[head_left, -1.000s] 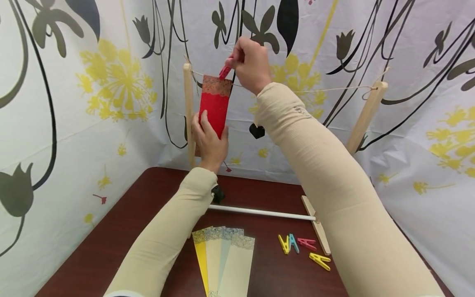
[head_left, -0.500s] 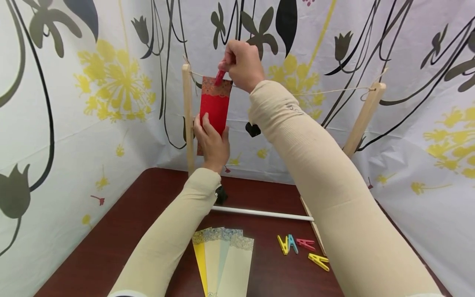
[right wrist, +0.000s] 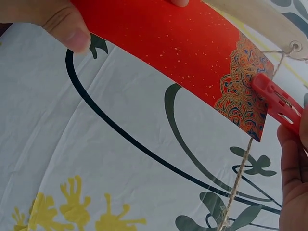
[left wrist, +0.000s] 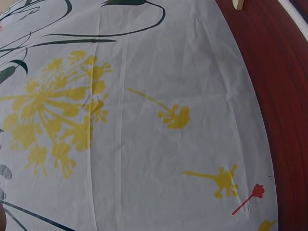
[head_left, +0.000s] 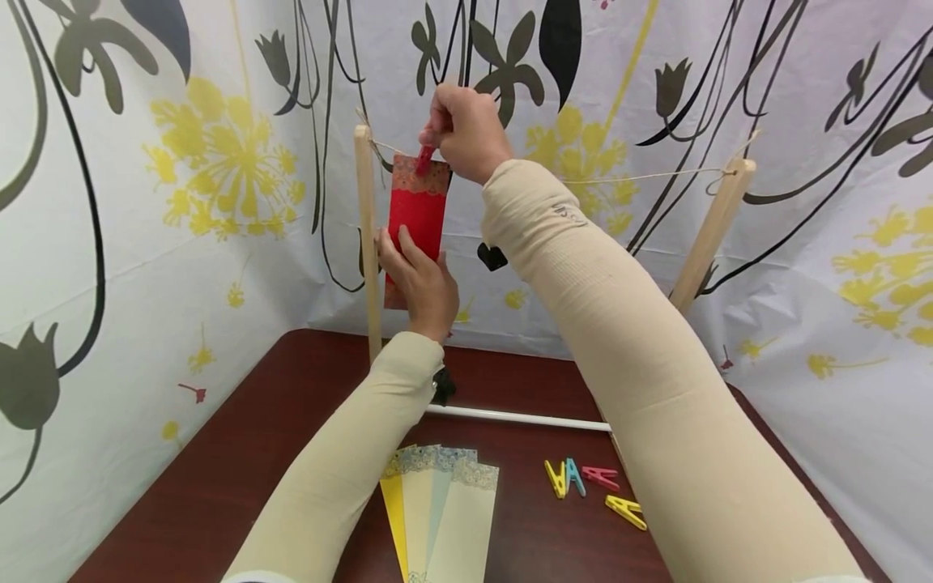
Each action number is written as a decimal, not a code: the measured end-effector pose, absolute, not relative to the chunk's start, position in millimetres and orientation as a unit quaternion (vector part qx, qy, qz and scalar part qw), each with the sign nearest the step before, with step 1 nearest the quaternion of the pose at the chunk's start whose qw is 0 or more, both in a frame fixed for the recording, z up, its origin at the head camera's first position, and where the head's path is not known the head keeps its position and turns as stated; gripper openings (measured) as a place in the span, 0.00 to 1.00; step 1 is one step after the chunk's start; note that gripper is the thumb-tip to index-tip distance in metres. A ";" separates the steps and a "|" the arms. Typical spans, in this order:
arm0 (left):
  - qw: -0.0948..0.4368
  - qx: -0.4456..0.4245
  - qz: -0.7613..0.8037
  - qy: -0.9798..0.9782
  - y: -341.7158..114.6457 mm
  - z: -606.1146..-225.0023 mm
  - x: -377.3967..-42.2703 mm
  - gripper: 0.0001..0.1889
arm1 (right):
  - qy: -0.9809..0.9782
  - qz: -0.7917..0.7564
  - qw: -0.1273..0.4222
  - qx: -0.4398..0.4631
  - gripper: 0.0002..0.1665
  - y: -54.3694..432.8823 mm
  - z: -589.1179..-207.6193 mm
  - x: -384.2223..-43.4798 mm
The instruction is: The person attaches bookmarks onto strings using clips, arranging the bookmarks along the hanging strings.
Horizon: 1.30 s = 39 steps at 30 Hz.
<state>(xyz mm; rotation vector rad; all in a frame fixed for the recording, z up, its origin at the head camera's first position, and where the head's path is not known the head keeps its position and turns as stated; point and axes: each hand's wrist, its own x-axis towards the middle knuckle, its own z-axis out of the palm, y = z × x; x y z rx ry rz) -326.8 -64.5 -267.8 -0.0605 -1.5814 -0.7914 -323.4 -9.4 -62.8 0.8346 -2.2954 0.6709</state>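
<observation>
A long red card (head_left: 418, 212) with a patterned band at its top hangs upright against a thin string (head_left: 641, 178), close to the left wooden post (head_left: 366, 235). My left hand (head_left: 426, 291) grips the card's lower part, its thumb at one long edge. At the top band, my right hand (head_left: 472, 134) pinches a red clothespin (head_left: 423, 160). The right wrist view has the clothespin's tip (right wrist: 262, 84) overlapping the patterned end of the card, right by the string. Only a sliver of hand shows in the left wrist view.
Below lie fanned cards (head_left: 459, 518) in yellow, cream and pale blue. Yellow (head_left: 625, 512), blue (head_left: 574, 476) and pink (head_left: 601, 477) clothespins rest on the dark red table (head_left: 233, 453). A white rod (head_left: 517, 418) crosses behind, and a right wooden post (head_left: 710, 235) holds the string.
My right hand has come down and slightly left, bringing the red clothespin from the card's top edge onto its patterned band. My left hand has shifted slightly down and right, still gripping the card.
</observation>
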 end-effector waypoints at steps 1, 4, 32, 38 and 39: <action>0.633 -0.024 -0.346 -0.692 -64.1 -267.7 -326.4 0.29 | -0.866 0.253 0.297 0.314 0.14 -9.2 -62.9 -323.1; 0.625 -0.016 -0.345 -0.700 -63.6 -267.4 -325.1 0.29 | -0.869 0.256 0.283 0.314 0.11 -8.0 -63.2 -321.9; 0.556 -0.004 -0.314 -0.770 -64.2 -265.5 -315.2 0.39 | -0.884 0.259 0.225 0.316 0.17 -1.6 -71.2 -321.0; 0.544 -0.014 -0.313 -0.778 -63.1 -264.4 -311.8 0.40 | -0.884 0.255 0.230 0.317 0.19 1.2 -70.7 -319.8; 0.545 -0.014 -0.311 -0.778 -63.1 -264.6 -311.5 0.40 | -0.883 0.255 0.231 0.318 0.19 1.9 -70.7 -319.8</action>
